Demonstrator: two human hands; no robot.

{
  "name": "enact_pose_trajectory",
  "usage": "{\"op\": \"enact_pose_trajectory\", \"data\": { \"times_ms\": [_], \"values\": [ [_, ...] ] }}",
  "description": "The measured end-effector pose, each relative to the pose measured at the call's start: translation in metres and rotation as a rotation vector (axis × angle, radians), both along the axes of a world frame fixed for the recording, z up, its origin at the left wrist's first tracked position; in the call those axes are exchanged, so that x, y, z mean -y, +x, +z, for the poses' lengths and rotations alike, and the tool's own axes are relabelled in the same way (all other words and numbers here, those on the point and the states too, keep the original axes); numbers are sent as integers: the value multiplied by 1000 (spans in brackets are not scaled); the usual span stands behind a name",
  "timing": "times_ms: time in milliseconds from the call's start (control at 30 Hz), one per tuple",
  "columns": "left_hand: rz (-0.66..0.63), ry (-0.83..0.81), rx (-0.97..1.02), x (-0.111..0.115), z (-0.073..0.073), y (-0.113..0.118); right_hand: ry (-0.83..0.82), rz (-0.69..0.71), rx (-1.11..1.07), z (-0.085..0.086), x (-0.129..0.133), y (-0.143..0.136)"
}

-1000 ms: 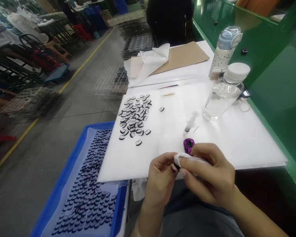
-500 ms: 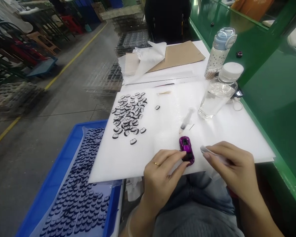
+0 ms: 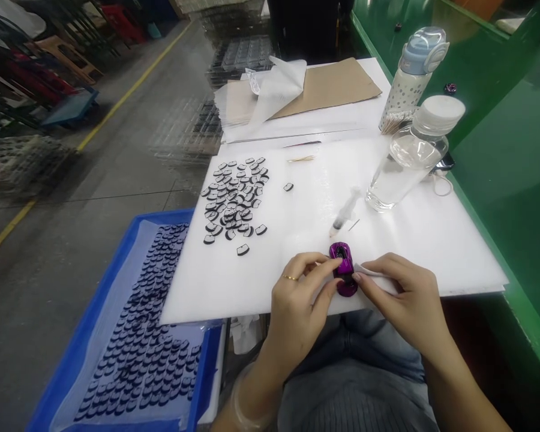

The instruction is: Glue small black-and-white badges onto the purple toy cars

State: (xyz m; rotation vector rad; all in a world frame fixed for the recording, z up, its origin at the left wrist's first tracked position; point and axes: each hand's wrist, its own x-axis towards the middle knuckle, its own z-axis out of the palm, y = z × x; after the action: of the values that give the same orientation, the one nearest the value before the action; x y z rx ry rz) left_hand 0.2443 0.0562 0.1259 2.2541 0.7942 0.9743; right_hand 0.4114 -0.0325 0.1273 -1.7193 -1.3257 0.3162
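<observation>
A small purple toy car [image 3: 345,260] stands on the white foam sheet [image 3: 297,240] near its front edge. My left hand [image 3: 302,294] grips the car from its left side, thumb and fingers on its dark rear part. My right hand [image 3: 400,294] pinches a white cloth or paper [image 3: 380,277], whose tip touches the car's right side. Beyond the car lies a syringe [image 3: 345,211] with a thin needle-like piece [image 3: 354,225] beside it. Many small black-edged parts [image 3: 234,201] are heaped on the left of the sheet, and one [image 3: 288,187] lies apart.
A clear bottle [image 3: 400,171] and a dotted bottle [image 3: 407,84] stand at the right. Cardboard [image 3: 328,87] and thin white sheets lie at the back. A blue tray [image 3: 94,312] with rows of dark parts is at the lower left. A green wall borders the right.
My right hand has moved left, bringing the white cloth or paper against the car. My left fingers have shifted on the car. The camera view has shifted slightly.
</observation>
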Motion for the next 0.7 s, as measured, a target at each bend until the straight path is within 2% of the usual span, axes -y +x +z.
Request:
{"op": "enact_pose_trajectory", "data": {
  "times_ms": [267,367,467,567,633,700],
  "values": [
    [-25,-28,-26,-3,-1,5,-84,25,-43,2,-2,0],
    [-44,-27,-32,-5,-1,3,-67,55,-35,4,-4,3],
    [-88,-54,-50,-8,0,-2,11,96,80,2,-5,8],
    [-144,-86,-92,-10,2,-6,194,63,277,-1,-4,8],
    [-140,-77,-106,-9,2,-5,283,85,375,-4,-3,5],
    [-103,-37,-118,-6,1,-1,286,140,435,-6,-1,-1]
  ]
}}
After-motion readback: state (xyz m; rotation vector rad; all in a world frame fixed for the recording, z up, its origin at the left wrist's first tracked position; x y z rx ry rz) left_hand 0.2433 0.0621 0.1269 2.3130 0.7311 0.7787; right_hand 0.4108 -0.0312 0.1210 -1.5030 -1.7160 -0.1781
